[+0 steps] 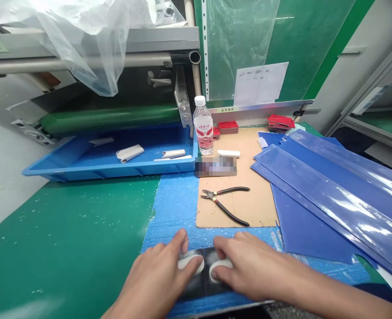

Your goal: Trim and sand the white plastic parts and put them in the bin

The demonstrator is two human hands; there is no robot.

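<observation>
Your left grip (156, 277) and right grip (254, 266) sit low at 6 o'clock, both half-curled with the fingers spread. Under them lie a curved white plastic piece (189, 262) and a second curved white piece (219, 268), one beneath each hand, on a dark glossy sheet (199, 285). Your fingers cover much of both pieces, so you can't tell whether either grip is pressing, holding or merely resting. As things lie, several more white pieces sit in a shallow blue plastic tray (109, 168) at 10 o'clock, and a white bar (228, 153) rests on a brown cardboard sheet (235, 208) at 12 o'clock, beside black-handled side cutters (224, 204). A stack of long glossy blue plastic sheets (331, 190) fills 2 o'clock, with red stacked cards (278, 123) beyond. How much work these piles represent can't be judged. A pixelated label (215, 166) is unreadable, the dark sheet is largely hidden by your hands, and the bottom edge of the view cuts off what lies nearer you.
</observation>
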